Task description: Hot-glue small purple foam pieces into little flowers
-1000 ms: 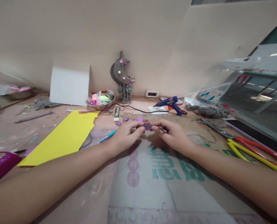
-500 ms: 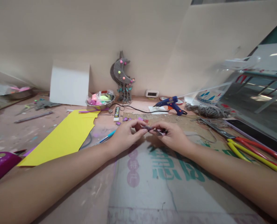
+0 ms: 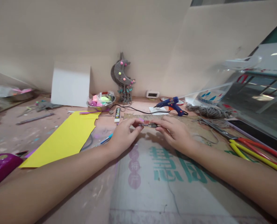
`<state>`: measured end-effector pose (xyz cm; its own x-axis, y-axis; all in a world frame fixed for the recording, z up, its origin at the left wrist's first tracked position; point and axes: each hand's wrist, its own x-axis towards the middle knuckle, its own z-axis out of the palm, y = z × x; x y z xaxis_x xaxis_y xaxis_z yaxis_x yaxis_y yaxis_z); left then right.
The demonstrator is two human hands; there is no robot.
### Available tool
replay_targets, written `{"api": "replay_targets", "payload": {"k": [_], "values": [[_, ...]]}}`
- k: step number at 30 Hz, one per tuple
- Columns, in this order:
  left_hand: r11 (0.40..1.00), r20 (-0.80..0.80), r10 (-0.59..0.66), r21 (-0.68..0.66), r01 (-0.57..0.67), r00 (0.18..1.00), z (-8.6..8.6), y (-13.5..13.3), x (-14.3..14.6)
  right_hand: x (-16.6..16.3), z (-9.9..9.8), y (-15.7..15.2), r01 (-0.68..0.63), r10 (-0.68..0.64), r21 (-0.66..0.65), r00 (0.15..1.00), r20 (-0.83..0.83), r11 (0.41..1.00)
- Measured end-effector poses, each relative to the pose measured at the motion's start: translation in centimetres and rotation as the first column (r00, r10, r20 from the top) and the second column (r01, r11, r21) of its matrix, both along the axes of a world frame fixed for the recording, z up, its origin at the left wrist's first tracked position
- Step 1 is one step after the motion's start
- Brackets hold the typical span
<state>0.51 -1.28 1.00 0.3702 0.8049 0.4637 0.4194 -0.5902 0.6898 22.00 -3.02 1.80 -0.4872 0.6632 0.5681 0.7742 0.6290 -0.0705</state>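
Fingertips have eased apart a bit since the last frame, and the small grey-purple piece (image 3: pixel 151 125) that faced my cam a sec ago now shows as a thin strip, approx edge-on; purple scraps behind are mostly hidden by the hand now. I've got the L hand (image 3: pixel 125 133) pinching one end of it btwn thumb & index. My R hand (image 3: pixel 175 133) is at the other end, fingers curled, tips right by it; can't tell from here if it's gripping. Piece is btwn the two hands, over the far part of the printed cardboard (image 3: pixel 143 202) on the table (image 3: pixel 35 133). Blue pen (image 3: pixel 103 140) lies just beside L wrist, partly hidden by the arm; yellow sheet (image 3: pixel 63 137) is further L. Beyond the hands I see a small box (image 3: pixel 117 115), a metal bowl (image 3: pixel 103 108) w/ bright bits in it, and a blue glue gun (image 3: pixel 169 102), nozzle pointing L, over white paper (image 3: pixel 159 110). Grey moon ornament (image 3: pixel 119 73) stands upright near the wall, w/ a little white clock (image 3: pixel 152 94) to its R. On R side: grey cord bundle (image 3: pixel 203 111), then scissors w/ red & yellow handles (image 3: pixel 248 143), near R forearm
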Motion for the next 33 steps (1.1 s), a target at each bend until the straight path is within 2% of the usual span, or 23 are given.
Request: {"api": "replay_targets", "payload": {"k": [16, 33], "values": [[0.997, -0.099, 0.020, 0.076, -0.012, 0.995, -0.16, 0.05, 0.02, -0.18, 0.12, -0.11, 0.021, -0.023, 0.030, 0.997, 0.073, 0.999], [0.996, -0.096, 0.008, 0.085, 0.000, 0.995, -0.32, 0.14, 0.03, -0.29, 0.26, -0.19, 0.032, -0.035, 0.034, 0.995, 0.089, 0.999]]}}
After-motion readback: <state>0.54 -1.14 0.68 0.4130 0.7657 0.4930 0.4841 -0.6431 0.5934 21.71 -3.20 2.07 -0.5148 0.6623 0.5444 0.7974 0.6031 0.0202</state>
